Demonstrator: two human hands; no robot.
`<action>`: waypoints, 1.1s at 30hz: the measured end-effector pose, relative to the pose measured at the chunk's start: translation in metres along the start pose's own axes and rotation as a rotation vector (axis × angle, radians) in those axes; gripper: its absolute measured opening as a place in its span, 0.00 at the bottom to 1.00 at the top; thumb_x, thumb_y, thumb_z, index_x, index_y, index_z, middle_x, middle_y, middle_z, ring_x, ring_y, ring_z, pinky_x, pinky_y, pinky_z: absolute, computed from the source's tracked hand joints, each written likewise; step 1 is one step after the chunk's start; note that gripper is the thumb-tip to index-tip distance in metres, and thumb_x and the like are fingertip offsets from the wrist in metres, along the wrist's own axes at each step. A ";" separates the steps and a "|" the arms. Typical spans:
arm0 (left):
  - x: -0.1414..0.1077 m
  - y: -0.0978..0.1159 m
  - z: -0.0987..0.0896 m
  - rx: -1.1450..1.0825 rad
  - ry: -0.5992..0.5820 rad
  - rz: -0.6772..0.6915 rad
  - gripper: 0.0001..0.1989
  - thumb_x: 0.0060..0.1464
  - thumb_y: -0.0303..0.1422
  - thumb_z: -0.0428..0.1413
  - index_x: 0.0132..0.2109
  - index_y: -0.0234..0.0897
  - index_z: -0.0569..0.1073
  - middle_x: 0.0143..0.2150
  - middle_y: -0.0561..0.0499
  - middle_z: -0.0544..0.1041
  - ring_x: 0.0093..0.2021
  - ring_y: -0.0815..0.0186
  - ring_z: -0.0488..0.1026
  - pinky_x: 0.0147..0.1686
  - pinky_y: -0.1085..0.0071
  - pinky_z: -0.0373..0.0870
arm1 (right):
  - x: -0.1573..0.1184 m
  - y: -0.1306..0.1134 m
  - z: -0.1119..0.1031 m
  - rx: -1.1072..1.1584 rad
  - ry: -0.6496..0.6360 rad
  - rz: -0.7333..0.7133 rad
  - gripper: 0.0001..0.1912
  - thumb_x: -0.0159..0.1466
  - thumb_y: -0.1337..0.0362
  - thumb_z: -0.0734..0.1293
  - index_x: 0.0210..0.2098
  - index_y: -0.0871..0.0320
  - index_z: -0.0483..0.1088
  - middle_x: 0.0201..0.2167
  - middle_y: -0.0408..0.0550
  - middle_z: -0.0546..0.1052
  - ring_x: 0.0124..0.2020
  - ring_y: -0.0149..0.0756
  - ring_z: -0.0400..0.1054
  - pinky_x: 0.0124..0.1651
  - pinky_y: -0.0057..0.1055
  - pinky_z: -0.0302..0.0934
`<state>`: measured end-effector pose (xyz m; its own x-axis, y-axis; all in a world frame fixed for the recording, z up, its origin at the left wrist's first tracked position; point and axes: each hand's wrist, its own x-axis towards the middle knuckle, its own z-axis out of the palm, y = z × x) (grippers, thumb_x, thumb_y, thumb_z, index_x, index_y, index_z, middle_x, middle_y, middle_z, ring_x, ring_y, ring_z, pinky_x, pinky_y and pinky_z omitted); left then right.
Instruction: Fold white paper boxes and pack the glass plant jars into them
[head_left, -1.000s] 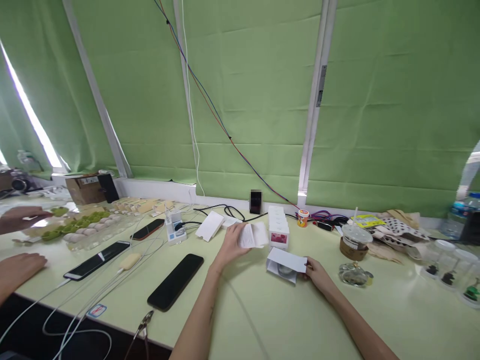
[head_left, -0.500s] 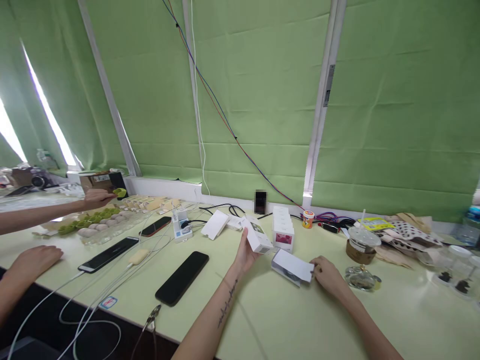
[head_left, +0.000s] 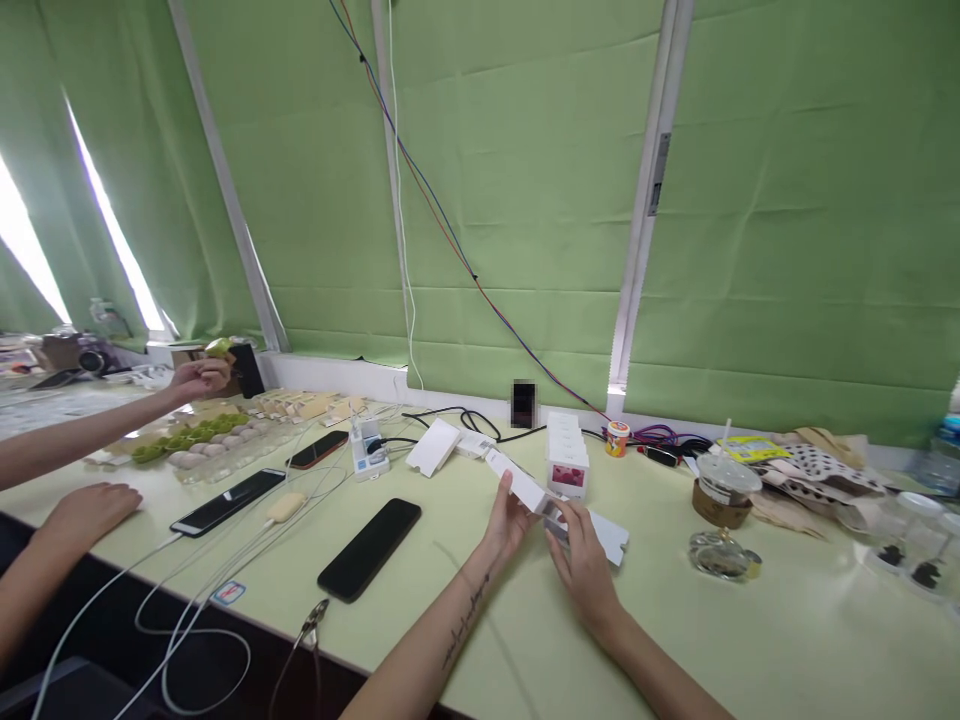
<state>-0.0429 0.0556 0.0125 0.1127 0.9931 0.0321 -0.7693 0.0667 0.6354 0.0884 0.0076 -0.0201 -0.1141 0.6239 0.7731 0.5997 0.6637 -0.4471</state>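
Observation:
My left hand (head_left: 512, 520) holds a slim white box (head_left: 517, 484) tilted above the table, thumb on its near side. At the box's right end are the fingers of my right hand (head_left: 585, 560), bent and pressed close to it; what they pinch, if anything, is too small to tell. Partly behind my right hand, an open white carton (head_left: 609, 536) lies on the table. A row of white boxes (head_left: 568, 458) with a pink picture on the front stands just behind. Further left lie a white carton piece (head_left: 433, 447) and a small white box (head_left: 475, 445).
Left of my arms lie a black phone (head_left: 370, 550), cables and a power strip (head_left: 369, 450). Another person's hand (head_left: 202, 378) holds a green item near egg-like objects (head_left: 217, 447). To the right are a lidded cup (head_left: 724, 488) and a glass ashtray-like object (head_left: 722, 555).
My right hand has left the open carton's right end and moved left to the box in my left hand. That box is tilted differently. The other person's raised hand has turned and lifted slightly.

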 end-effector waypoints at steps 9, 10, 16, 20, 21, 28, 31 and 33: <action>0.003 -0.008 -0.010 -0.055 0.046 0.015 0.17 0.50 0.44 0.59 0.39 0.35 0.68 0.30 0.49 0.76 0.29 0.62 0.75 0.32 0.67 0.73 | 0.003 -0.006 0.019 0.099 0.115 0.122 0.19 0.67 0.62 0.56 0.57 0.53 0.56 0.49 0.53 0.66 0.51 0.43 0.63 0.50 0.44 0.62; 0.004 -0.008 -0.011 -0.060 0.057 0.026 0.17 0.50 0.44 0.59 0.39 0.35 0.67 0.30 0.50 0.76 0.29 0.62 0.75 0.32 0.67 0.73 | 0.004 -0.006 0.022 0.108 0.120 0.131 0.18 0.66 0.62 0.56 0.55 0.53 0.57 0.48 0.53 0.66 0.50 0.43 0.63 0.50 0.44 0.62; 0.004 -0.009 -0.014 -0.037 0.030 -0.039 0.19 0.51 0.46 0.58 0.39 0.34 0.68 0.30 0.48 0.76 0.29 0.61 0.75 0.32 0.65 0.73 | 0.007 0.000 0.029 0.077 0.160 0.116 0.09 0.63 0.65 0.59 0.44 0.55 0.63 0.43 0.52 0.66 0.46 0.45 0.62 0.48 0.45 0.61; 0.005 -0.007 -0.015 -0.055 0.061 -0.026 0.18 0.50 0.46 0.58 0.37 0.34 0.68 0.28 0.49 0.75 0.28 0.62 0.74 0.31 0.67 0.72 | 0.006 -0.001 0.027 0.031 0.160 0.042 0.07 0.62 0.70 0.58 0.31 0.53 0.63 0.35 0.49 0.68 0.40 0.44 0.63 0.43 0.44 0.62; 0.005 -0.006 -0.016 -0.062 0.076 -0.024 0.19 0.50 0.47 0.58 0.37 0.34 0.68 0.27 0.49 0.75 0.28 0.62 0.74 0.30 0.68 0.72 | 0.005 -0.003 0.026 0.039 0.147 0.020 0.07 0.63 0.70 0.58 0.30 0.53 0.63 0.33 0.48 0.68 0.39 0.43 0.63 0.42 0.43 0.62; 0.007 0.007 -0.019 -0.071 0.128 -0.041 0.21 0.51 0.49 0.56 0.37 0.35 0.67 0.26 0.49 0.74 0.31 0.58 0.76 0.35 0.64 0.72 | 0.003 -0.006 0.023 0.249 0.054 -0.005 0.11 0.68 0.65 0.54 0.46 0.54 0.64 0.41 0.50 0.73 0.44 0.39 0.67 0.46 0.38 0.63; 0.008 0.005 -0.019 -0.030 0.086 -0.069 0.20 0.51 0.49 0.56 0.37 0.34 0.68 0.27 0.49 0.75 0.31 0.58 0.76 0.36 0.62 0.72 | 0.002 -0.002 0.023 0.279 0.055 0.064 0.14 0.68 0.65 0.53 0.47 0.55 0.66 0.41 0.50 0.75 0.43 0.38 0.69 0.45 0.35 0.63; 0.008 0.002 -0.019 -0.008 0.056 -0.107 0.21 0.50 0.49 0.57 0.36 0.34 0.68 0.27 0.48 0.76 0.32 0.57 0.76 0.36 0.62 0.72 | 0.003 0.001 0.024 0.272 0.056 0.061 0.14 0.68 0.64 0.54 0.46 0.55 0.68 0.39 0.50 0.76 0.41 0.38 0.70 0.43 0.34 0.64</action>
<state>-0.0556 0.0654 -0.0007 0.1589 0.9842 -0.0785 -0.7599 0.1727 0.6267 0.0700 0.0203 -0.0292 -0.0362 0.6475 0.7612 0.3687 0.7166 -0.5920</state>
